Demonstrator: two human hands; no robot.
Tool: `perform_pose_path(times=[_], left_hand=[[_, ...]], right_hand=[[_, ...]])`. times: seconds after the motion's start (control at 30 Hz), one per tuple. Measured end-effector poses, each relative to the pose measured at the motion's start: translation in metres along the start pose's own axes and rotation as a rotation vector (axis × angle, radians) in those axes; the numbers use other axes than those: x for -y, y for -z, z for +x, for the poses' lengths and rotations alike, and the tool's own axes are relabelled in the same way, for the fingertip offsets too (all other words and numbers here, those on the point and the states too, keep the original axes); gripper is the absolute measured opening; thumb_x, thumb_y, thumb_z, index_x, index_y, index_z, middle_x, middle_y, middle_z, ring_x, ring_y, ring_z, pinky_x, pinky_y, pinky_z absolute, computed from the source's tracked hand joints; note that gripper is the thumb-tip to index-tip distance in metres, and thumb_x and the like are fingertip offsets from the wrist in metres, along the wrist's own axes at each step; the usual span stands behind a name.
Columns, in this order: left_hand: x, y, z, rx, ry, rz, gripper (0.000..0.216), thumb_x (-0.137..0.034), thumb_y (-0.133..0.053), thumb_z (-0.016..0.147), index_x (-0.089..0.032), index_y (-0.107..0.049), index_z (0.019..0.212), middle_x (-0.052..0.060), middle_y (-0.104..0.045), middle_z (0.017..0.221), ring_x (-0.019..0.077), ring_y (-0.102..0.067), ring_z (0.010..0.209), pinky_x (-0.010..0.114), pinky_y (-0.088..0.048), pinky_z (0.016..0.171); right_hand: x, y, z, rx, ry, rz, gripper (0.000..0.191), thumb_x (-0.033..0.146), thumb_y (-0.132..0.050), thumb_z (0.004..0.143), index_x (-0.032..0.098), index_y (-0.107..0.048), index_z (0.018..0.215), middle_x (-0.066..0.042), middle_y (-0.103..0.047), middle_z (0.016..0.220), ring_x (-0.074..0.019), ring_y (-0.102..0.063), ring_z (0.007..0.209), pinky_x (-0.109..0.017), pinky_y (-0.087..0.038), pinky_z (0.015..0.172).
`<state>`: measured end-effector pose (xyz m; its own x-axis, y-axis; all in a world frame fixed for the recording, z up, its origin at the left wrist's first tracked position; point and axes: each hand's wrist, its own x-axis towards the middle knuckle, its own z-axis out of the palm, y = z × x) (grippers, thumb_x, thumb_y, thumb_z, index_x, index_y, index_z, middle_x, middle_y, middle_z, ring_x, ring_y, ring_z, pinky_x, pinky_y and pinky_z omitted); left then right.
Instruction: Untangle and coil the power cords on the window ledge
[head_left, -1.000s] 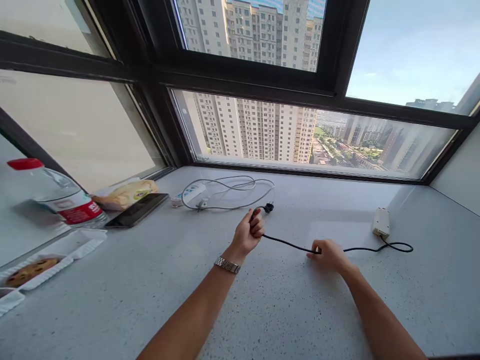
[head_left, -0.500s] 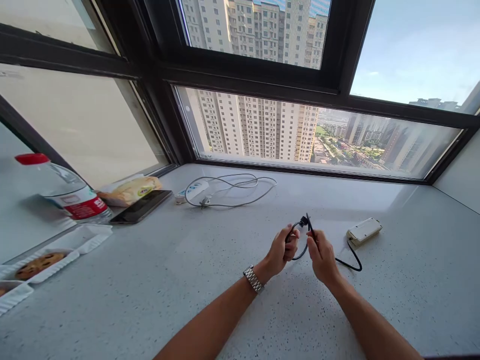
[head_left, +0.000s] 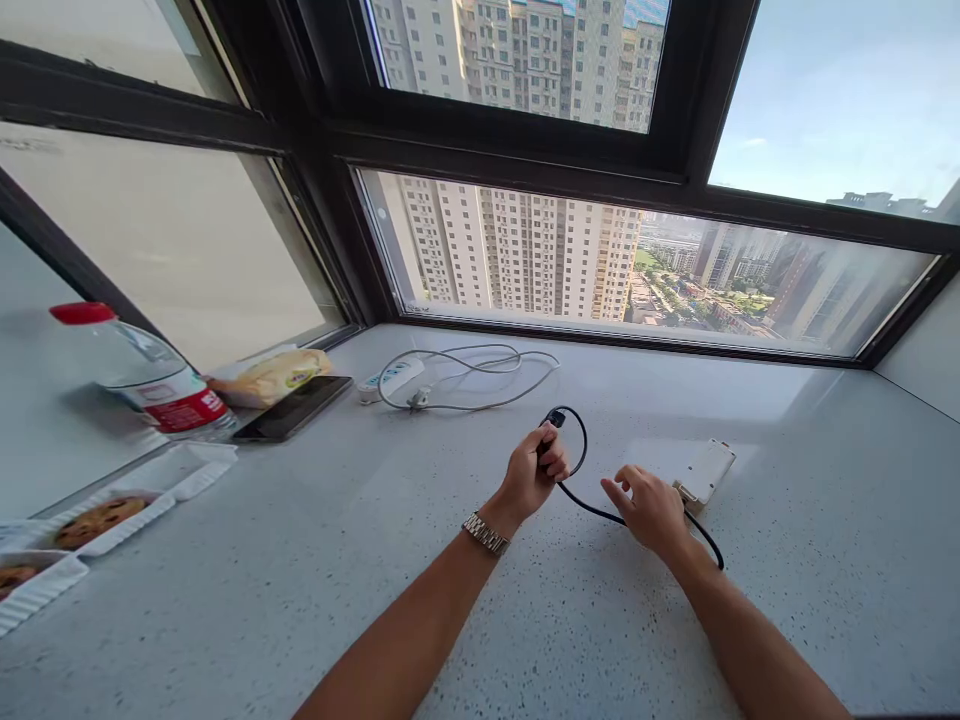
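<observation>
Two-handedly, mid-frame: clenching left fingers (head_left: 551, 465) round black cable (head_left: 584, 445), laying right fingers (head_left: 622, 488) over it, grip unclear, just beside white adapter (head_left: 705, 470).

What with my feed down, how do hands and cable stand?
Left hand shut on black cable near plug. Right hand over cable, grip unclear, beside white adapter. White power strip farther back, apart.

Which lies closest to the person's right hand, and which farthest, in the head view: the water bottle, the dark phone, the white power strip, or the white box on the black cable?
From the right hand:
1. White box, just right of it.
2. White power strip, back left by the window.
3. Dark phone, further left.
4. Water bottle, at the far left.
</observation>
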<state>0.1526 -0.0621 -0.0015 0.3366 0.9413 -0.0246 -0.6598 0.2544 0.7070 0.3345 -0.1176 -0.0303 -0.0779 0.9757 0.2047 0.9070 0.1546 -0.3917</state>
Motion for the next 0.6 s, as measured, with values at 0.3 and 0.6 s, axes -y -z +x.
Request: perform_pose_path(times=[0.3,0.6], left_hand=[[-0.041,0.030,0.006,-0.126,-0.175,-0.121,0.048,-0.041,-0.047,0.088,-0.020,-0.020,0.055,-0.010,-0.007,0.045,0.0049,-0.009,0.033,0.018,-0.007,0.035],[-0.034,0.034,0.010,-0.197,-0.219,-0.106,0.050,-0.047,-0.039,0.091,-0.019,-0.024,0.053,-0.009,-0.012,0.041,0.0050,-0.011,0.031,0.019,-0.008,0.034]], right_hand=[[-0.104,0.028,0.026,-0.353,-0.508,0.114,0.070,0.062,-0.038,0.084,0.010,-0.047,0.130,-0.022,-0.049,0.132,-0.0356,-0.045,0.120,-0.041,-0.042,0.085],[-0.056,0.018,0.012,0.082,0.021,0.136,0.039,0.053,-0.055,0.081,0.021,-0.063,0.102,-0.008,-0.065,0.103,-0.0224,-0.059,0.089,-0.030,-0.042,0.069]])
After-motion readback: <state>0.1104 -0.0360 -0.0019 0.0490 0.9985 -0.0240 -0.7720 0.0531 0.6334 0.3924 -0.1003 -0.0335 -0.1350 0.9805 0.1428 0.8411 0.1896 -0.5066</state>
